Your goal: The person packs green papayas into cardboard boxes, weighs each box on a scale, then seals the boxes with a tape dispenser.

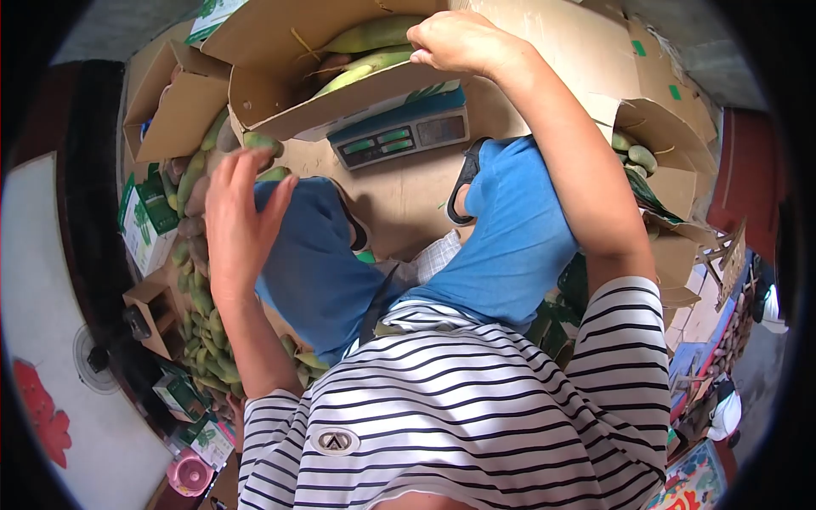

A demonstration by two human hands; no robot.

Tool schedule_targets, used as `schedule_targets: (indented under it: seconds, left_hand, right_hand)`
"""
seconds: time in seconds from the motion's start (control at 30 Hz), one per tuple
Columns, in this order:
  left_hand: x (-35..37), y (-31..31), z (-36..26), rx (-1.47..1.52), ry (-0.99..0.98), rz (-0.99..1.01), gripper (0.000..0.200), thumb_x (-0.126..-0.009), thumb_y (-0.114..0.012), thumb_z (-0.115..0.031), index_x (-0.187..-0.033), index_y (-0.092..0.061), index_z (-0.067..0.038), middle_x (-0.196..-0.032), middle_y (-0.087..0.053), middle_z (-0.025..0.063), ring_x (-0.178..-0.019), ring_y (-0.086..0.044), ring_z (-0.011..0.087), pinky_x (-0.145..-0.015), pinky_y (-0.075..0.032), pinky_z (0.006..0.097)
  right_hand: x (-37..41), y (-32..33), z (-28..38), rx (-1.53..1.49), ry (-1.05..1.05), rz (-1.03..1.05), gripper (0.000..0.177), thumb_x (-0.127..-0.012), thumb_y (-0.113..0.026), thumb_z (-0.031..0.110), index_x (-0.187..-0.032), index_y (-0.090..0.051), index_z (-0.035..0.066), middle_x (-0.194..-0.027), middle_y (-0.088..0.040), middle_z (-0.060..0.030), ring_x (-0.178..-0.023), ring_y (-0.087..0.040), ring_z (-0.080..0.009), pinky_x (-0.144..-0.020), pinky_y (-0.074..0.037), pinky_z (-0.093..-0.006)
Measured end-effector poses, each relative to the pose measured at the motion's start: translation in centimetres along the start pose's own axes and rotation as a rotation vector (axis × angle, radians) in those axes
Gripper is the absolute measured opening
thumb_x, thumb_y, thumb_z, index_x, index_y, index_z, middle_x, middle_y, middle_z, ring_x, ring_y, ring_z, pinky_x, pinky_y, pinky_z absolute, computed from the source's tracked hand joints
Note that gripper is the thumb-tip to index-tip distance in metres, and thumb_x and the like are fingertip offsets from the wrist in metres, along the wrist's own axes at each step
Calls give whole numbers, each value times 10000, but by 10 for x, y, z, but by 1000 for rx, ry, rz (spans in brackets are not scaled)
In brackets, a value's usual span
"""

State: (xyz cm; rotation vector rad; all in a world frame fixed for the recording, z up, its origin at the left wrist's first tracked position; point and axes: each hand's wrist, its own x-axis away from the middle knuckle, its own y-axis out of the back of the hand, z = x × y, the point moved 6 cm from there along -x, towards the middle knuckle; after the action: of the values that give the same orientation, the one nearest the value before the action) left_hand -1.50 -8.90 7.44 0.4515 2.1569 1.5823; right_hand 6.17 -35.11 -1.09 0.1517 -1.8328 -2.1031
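Note:
My left hand (238, 212) is raised over my left knee, empty, with thumb and fingers spread. Close to its fingertips are small green fruits (265, 143). My right hand (459, 41) is at the right end of an open cardboard box (340, 106), its fingers curled beside the tip of a long green gourd-like fruit (374, 34). Whatever those fingers grip is hidden. Another pale green fruit (361, 72) lies in the box. Under the box's near side is a teal and white digital scale (399, 127) with lit green displays.
Loose green and brownish produce (208, 340) is heaped along my left side. Cardboard boxes stand at the left (174, 106) and right (667, 127), the right one holding green fruit. A green and white carton (146, 217) and a pink fan (189, 473) are further left.

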Motion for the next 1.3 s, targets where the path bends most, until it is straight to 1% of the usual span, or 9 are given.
schedule_targets:
  seconds: [0.23, 0.43, 0.67, 0.8, 0.9, 1.0, 1.07, 1.13, 1.3]
  left_hand:
    - [-110, -18, -23, -128, -188, -27, 409, -841, -679, -235, -1194, -563, -61, -1204, -578, 159, -1114, -550, 350, -907, -457, 405]
    - [-162, -37, 39, -326, -157, -572, 547, -780, -729, -275, -1250, -543, -67, -1263, -552, 201, -1172, -524, 352, -932, -437, 456]
    - [-180, -49, 80, -236, -19, -388, 619, -782, -725, -305, -1308, -498, -68, -1272, -554, 196, -1197, -518, 346, -977, -418, 487]
    - [-184, -47, 72, -236, -38, -262, 582, -810, -706, -307, -1302, -504, -71, -1232, -583, 192, -1139, -551, 362, -936, -455, 457]
    - [-184, -45, 77, -215, -117, -293, 517, -857, -669, -294, -1297, -508, -76, -1239, -575, 199, -1138, -542, 378, -934, -457, 449]
    - [-184, -43, 69, -192, -155, -286, 489, -879, -649, -280, -1298, -503, -74, -1255, -555, 207, -1152, -524, 396, -951, -441, 453]
    - [-186, -46, 59, -169, -128, -230, 486, -882, -647, -262, -1306, -498, -77, -1260, -547, 208, -1157, -521, 396, -949, -444, 455]
    - [-185, -52, 46, -150, -206, -266, 496, -852, -671, -258, -1280, -511, -65, -1253, -558, 180, -1146, -543, 365, -935, -465, 444]
    - [-173, -61, 3, -113, -252, -141, 522, -818, -705, -210, -1281, -515, -58, -1278, -543, 190, -1168, -532, 358, -959, -451, 436]
  right_hand:
    - [-3, -2, -3, -25, -6, 61, 254, -908, -580, 282, -920, -640, 35, -869, -667, -162, -882, -635, -352, -775, -494, -463]
    - [4, 1, -13, -67, -68, 62, 281, -903, -575, 304, -898, -650, 33, -813, -653, -178, -842, -625, -369, -766, -487, -469]
    - [14, 15, -82, -133, -420, -50, 394, -882, -564, 410, -882, -677, 33, -853, -668, -203, -839, -645, -355, -771, -494, -438]
    - [10, -36, -117, -199, -434, -39, 755, -796, -627, 587, -1196, -584, -51, -920, -696, -187, -865, -666, -311, -821, -507, -400]
    - [11, -64, -110, -826, -459, 251, 623, -739, -676, 655, -769, -601, 37, -649, -557, -47, -539, -521, -114, -499, -463, -241]
    - [17, -53, -108, -927, -408, 201, 544, -779, -677, 593, -679, -573, 69, -624, -575, -46, -573, -568, -126, -506, -460, -243]
    - [16, -35, -113, -457, -439, 269, 550, -828, -661, 474, -1076, -629, -16, -744, -666, -98, -701, -652, -178, -638, -529, -316]
    - [30, 22, -87, -70, -546, 180, 521, -826, -666, 443, -1099, -638, 1, -865, -701, -144, -763, -674, -253, -707, -533, -364]
    - [36, 69, -99, -347, -292, -330, 419, -861, -634, 397, -1012, -668, 8, -936, -695, -166, -862, -663, -315, -767, -518, -380]
